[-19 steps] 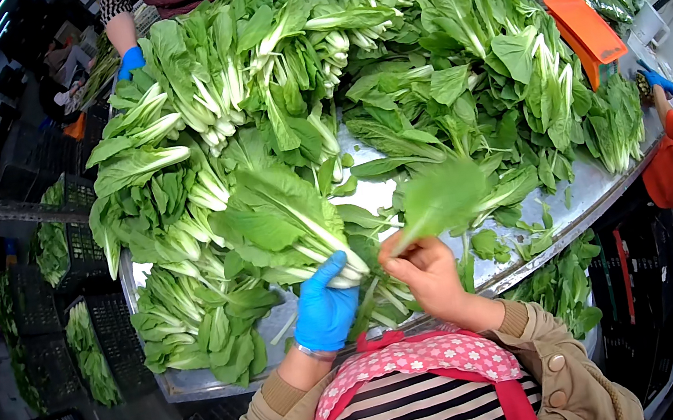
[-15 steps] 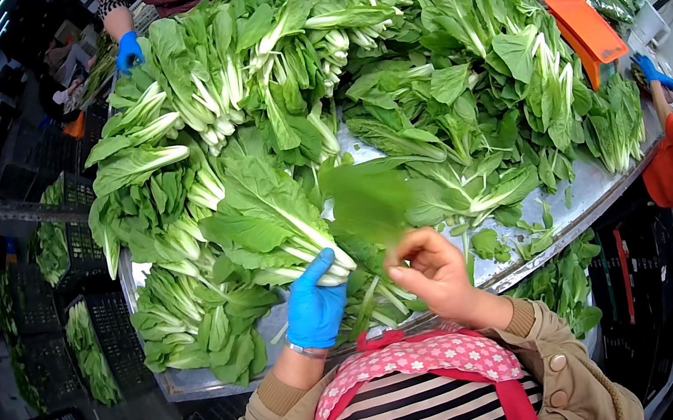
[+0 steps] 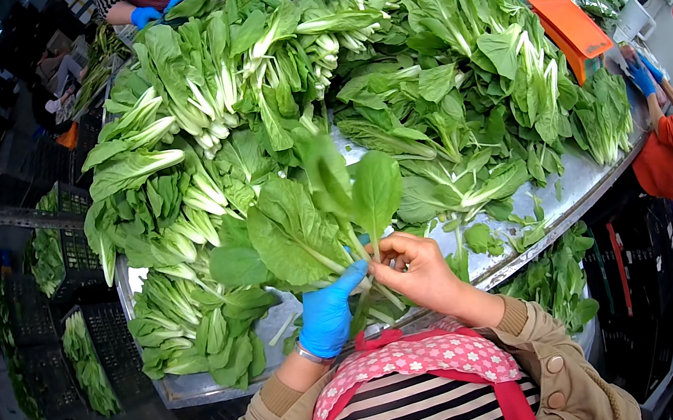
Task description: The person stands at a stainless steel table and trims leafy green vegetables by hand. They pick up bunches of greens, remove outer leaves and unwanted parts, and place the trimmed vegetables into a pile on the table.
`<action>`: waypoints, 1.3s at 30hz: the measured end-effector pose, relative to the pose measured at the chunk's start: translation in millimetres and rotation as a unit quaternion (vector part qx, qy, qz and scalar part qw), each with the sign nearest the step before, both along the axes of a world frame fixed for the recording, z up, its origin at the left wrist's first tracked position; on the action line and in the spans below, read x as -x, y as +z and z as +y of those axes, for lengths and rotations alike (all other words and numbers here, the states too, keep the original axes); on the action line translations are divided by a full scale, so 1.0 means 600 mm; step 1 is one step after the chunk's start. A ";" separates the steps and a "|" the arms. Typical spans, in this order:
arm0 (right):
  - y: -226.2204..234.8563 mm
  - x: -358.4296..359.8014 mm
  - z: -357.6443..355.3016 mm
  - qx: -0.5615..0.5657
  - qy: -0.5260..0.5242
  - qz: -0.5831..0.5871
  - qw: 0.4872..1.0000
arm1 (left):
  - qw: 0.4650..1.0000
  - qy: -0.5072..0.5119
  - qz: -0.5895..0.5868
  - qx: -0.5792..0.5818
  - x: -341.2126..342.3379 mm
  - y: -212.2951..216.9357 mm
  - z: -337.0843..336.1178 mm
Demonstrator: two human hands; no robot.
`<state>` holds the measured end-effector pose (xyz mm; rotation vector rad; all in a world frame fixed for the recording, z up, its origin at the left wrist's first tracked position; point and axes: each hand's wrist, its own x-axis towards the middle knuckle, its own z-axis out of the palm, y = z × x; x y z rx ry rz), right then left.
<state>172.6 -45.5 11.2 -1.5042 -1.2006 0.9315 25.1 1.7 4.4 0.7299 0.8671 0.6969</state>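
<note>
My left hand (image 3: pixel 325 317), in a blue glove, is closed around the stems of a leafy green vegetable (image 3: pixel 295 227) just above the table's near edge. Its broad leaves fan out away from me. Bare and ungloved, my right hand (image 3: pixel 425 273) pinches the stems of a leaf (image 3: pixel 376 194) close beside the left fingertips. Another upright leaf between them is smeared by motion. Where the stems meet, the fingers partly cover them. Left of my gloved hand lies a pile of the same greens (image 3: pixel 200 326) with pale stalks.
Heaps of greens (image 3: pixel 453 57) cover much of the metal table (image 3: pixel 540 229), with loose leaf scraps near its front edge. An orange tray-like scale (image 3: pixel 571 26) stands at the right. Two co-workers with blue gloves (image 3: pixel 642 77) work at the far left and right. Black crates (image 3: pixel 113 336) stand at left.
My right hand has come in against the left one with its leaf. My left hand's greens have turned more upright. The far co-worker's second glove now shows.
</note>
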 end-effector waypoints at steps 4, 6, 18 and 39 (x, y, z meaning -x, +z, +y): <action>-0.026 0.019 -0.007 -0.024 -0.057 0.175 0.983 | 0.997 0.045 -0.019 0.059 0.001 -0.019 0.001; -0.025 0.018 -0.015 -0.076 0.008 0.161 0.984 | 0.990 0.068 -0.067 0.101 -0.002 -0.020 0.008; -0.026 -0.115 -0.004 0.066 0.169 -0.194 0.964 | 0.952 0.194 -0.218 0.094 0.078 0.016 0.076; -0.045 -0.157 0.053 -0.017 -0.244 0.270 0.931 | 0.969 0.051 -0.200 0.135 0.041 0.018 0.015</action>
